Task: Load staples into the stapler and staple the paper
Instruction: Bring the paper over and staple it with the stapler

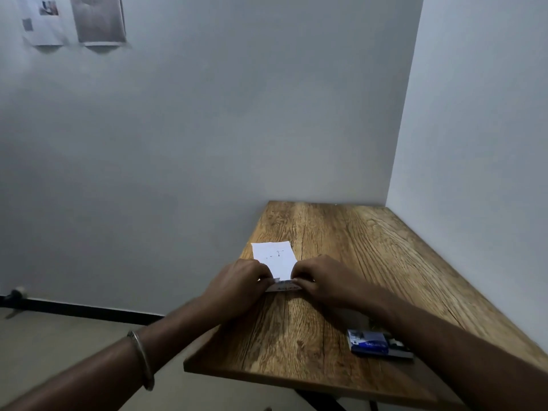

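A small white paper (274, 258) lies near the left edge of the wooden table (355, 262). Its near edge is folded up, showing a strip with blue print. My left hand (237, 281) pinches the left end of that folded edge. My right hand (323, 281) pinches the right end. A blue box (369, 344), likely the staple box, lies near the table's front right, partly behind my right forearm. A dark object beside it may be the stapler (398, 350); most of it is hidden by the arm.
The table stands in a corner, with a wall on the far side and a wall on the right. Its left and front edges drop off to the floor. Two sheets (74, 19) hang on the wall at upper left.
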`<state>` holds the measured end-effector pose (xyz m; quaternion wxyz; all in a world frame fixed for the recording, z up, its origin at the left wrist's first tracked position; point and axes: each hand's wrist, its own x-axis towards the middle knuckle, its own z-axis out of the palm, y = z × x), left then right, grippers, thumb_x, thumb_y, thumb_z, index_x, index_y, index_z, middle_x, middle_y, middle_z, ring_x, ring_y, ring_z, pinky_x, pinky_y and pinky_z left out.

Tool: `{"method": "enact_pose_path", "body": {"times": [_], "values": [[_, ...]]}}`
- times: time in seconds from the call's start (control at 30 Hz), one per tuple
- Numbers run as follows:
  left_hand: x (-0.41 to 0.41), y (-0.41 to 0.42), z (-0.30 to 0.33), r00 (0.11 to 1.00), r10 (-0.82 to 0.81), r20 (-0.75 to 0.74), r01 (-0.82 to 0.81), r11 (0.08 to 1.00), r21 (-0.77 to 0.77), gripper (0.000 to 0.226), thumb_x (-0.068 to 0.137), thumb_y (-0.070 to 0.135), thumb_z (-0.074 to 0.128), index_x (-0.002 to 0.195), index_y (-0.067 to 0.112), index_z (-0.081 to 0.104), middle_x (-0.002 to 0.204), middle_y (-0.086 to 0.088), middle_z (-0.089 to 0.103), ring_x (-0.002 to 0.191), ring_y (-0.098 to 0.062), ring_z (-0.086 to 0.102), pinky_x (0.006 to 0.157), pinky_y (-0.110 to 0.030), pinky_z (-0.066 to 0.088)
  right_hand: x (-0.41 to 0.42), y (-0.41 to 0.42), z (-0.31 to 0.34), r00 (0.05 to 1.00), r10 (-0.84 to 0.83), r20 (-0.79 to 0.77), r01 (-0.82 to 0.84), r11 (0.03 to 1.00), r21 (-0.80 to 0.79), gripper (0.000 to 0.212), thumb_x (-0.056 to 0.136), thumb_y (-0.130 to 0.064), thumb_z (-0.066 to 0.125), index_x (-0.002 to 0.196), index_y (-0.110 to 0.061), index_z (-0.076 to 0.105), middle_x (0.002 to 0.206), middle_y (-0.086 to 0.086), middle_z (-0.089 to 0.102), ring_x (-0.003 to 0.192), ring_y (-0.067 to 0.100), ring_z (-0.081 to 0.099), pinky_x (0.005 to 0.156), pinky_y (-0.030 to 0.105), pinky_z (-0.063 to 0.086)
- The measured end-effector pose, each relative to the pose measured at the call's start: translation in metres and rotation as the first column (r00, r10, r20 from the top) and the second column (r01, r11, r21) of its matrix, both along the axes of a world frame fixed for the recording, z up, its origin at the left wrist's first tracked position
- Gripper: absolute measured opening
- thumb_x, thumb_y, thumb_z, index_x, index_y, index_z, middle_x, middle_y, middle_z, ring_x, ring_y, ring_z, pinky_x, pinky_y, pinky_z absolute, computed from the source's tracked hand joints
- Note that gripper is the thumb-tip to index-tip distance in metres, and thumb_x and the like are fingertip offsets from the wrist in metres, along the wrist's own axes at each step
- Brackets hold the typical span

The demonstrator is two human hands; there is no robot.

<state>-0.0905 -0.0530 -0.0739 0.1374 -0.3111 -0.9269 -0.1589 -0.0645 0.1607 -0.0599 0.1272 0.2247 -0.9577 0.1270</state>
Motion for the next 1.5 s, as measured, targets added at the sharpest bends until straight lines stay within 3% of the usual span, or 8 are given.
{"method": "enact_pose_path", "body": {"times": [0.1, 0.37, 0.73, 0.97, 1.17, 1.27, 1.33, 1.5], "values": [[-0.006, 0.003, 0.002, 0.999, -0.005, 0.054, 0.004, 1.0, 0.022, 0.021, 0.098, 0.032, 0.054, 0.107, 0.021, 0.071, 0.101, 0.004, 0.073, 0.081, -0.011, 0.063, 0.07, -0.031, 0.052, -0.005, 0.0, -0.001, 1.0, -0.007, 0.004, 0.007, 1.0, -0.016, 0.017, 0.095, -0.024, 0.062, 0.108, -0.017, 0.07, 0.103, 0.001, 0.074, 0.086, 0.011, 0.066, 0.075, 0.027, 0.053], [-0.018, 0.001, -0.004, 0.992, 0.002, 0.127, -0.015, 0.994, 0.105, 0.02, 0.094, 0.029, 0.062, 0.11, 0.02, 0.071, 0.107, 0.002, 0.073, 0.085, -0.006, 0.063, 0.073, -0.021, 0.052, -0.015, 0.006, -0.006, 0.999, -0.015, 0.044, 0.019, 0.997, -0.076, 0.022, 0.089, -0.019, 0.072, 0.111, -0.016, 0.071, 0.11, 0.002, 0.074, 0.092, 0.011, 0.068, 0.081, 0.026, 0.057], [-0.015, 0.002, -0.017, 0.997, 0.063, 0.051, -0.067, 0.995, 0.075, 0.017, 0.093, 0.031, 0.063, 0.107, 0.024, 0.057, 0.111, 0.003, 0.06, 0.09, -0.013, 0.054, 0.076, -0.03, 0.049, -0.018, 0.008, -0.018, 0.998, -0.046, -0.042, 0.045, 0.999, -0.028, 0.02, 0.088, -0.03, 0.071, 0.107, -0.027, 0.07, 0.114, -0.006, 0.066, 0.091, 0.008, 0.059, 0.081, 0.031, 0.053], [-0.007, 0.007, -0.012, 0.986, -0.032, -0.165, 0.019, 0.996, -0.082, 0.026, 0.096, 0.024, 0.057, 0.12, 0.028, 0.067, 0.122, 0.006, 0.063, 0.107, -0.016, 0.057, 0.084, -0.033, 0.049, -0.012, 0.002, -0.019, 0.982, 0.059, -0.18, -0.036, 0.991, 0.126, 0.026, 0.088, -0.036, 0.068, 0.114, -0.035, 0.071, 0.109, -0.012, 0.066, 0.091, 0.006, 0.061, 0.067, 0.023, 0.05], [-0.001, 0.007, -0.016, 0.957, -0.108, -0.268, 0.017, 0.948, -0.319, 0.034, 0.099, 0.024, 0.05, 0.131, 0.029, 0.059, 0.126, 0.005, 0.065, 0.115, -0.018, 0.055, 0.097, -0.034, 0.04, -0.008, 0.001, -0.021, 0.96, 0.141, -0.242, -0.075, 0.962, 0.261, 0.03, 0.098, -0.044, 0.047, 0.11, -0.033, 0.072, 0.097, -0.009, 0.064, 0.082, 0.011, 0.061, 0.057, 0.027, 0.041], [0.003, 0.002, -0.019, 0.957, -0.097, -0.275, 0.0, 0.943, -0.332, 0.037, 0.1, 0.026, 0.047, 0.136, 0.029, 0.055, 0.136, 0.008, 0.062, 0.129, -0.019, 0.05, 0.101, -0.036, 0.033, -0.005, 0.007, -0.022, 0.96, 0.161, -0.229, -0.093, 0.955, 0.281, 0.031, 0.099, -0.04, 0.046, 0.117, -0.031, 0.069, 0.101, -0.01, 0.068, 0.088, 0.011, 0.063, 0.063, 0.028, 0.047], [0.004, -0.004, -0.021, 0.964, -0.082, -0.253, -0.002, 0.949, -0.315, 0.041, 0.101, 0.026, 0.044, 0.141, 0.032, 0.049, 0.145, 0.011, 0.054, 0.137, -0.016, 0.044, 0.104, -0.035, 0.029, -0.004, 0.014, -0.023, 0.958, 0.167, -0.234, -0.098, 0.954, 0.283, 0.028, 0.099, -0.038, 0.051, 0.121, -0.032, 0.067, 0.11, -0.012, 0.071, 0.096, 0.01, 0.064, 0.067, 0.024, 0.04], [0.002, -0.013, -0.021, 0.987, -0.015, -0.16, -0.031, 0.959, -0.282, 0.044, 0.101, 0.024, 0.038, 0.143, 0.039, 0.044, 0.145, 0.008, 0.054, 0.138, -0.013, 0.042, 0.116, -0.038, 0.022, -0.002, 0.031, -0.025, 0.978, 0.103, -0.181, -0.049, 0.958, 0.282, 0.036, 0.099, -0.041, 0.047, 0.133, -0.035, 0.056, 0.132, -0.025, 0.062, 0.105, 0.01, 0.052, 0.08, 0.033, 0.043]]}}
